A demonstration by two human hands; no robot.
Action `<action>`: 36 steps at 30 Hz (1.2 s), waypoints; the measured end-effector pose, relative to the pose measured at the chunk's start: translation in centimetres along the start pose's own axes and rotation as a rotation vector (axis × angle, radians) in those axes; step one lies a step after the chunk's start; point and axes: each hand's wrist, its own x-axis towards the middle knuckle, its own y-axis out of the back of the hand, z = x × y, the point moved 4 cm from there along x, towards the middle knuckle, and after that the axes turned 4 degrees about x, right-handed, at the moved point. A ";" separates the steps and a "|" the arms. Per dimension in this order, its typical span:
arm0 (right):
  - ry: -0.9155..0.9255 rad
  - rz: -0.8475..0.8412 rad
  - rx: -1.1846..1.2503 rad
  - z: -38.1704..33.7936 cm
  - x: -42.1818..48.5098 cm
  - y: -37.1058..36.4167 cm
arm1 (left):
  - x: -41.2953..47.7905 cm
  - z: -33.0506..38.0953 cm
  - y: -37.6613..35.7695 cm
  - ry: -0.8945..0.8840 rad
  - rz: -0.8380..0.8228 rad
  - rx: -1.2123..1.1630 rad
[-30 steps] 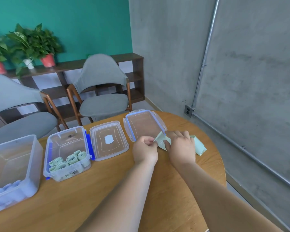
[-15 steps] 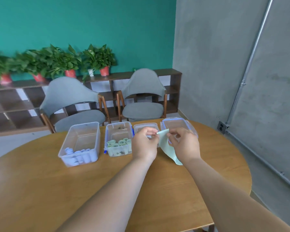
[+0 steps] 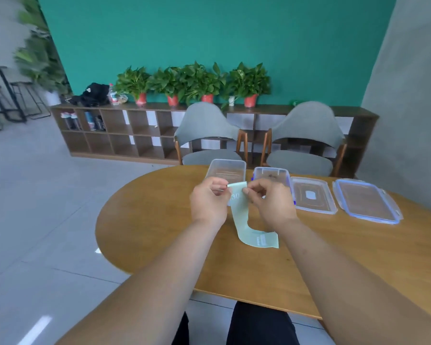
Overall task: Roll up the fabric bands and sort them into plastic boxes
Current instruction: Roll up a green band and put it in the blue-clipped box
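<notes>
**Green band pinched at top edge**

Left hand and right hand: each grip is closed in a fingertip pinch on the top end of the pale green fabric band, above the desk. The band hangs between the wrists, tail lying on the desk. Clear box and blue-clipped box stand just behind the hands.

Contents of boxes seemingly hidden; plant blurred.

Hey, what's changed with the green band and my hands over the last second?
The pale green fabric band went from a folded bunch on the round wooden table to lifted and unfolded, hanging from its top edge with its tail on the table. The left hand and right hand kept pinching it. The clear plastic boxes and lids stayed put.
</notes>
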 end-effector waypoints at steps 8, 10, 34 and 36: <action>0.042 -0.143 0.136 -6.4 0.7 -9.8 | 2.6 -3.4 11.1 -0.003 0.106 0.088; 0.034 -0.161 0.178 -7.3 1.0 -12.0 | 3.5 -4.2 12.9 0.011 0.122 0.108; -0.321 -0.323 -0.053 -1.5 9.9 -27.9 | 14.9 -19.8 12.7 0.552 -0.192 0.325; -0.342 -0.329 -0.094 -0.9 9.7 -28.0 | 14.5 -20.4 12.5 0.579 -0.196 0.305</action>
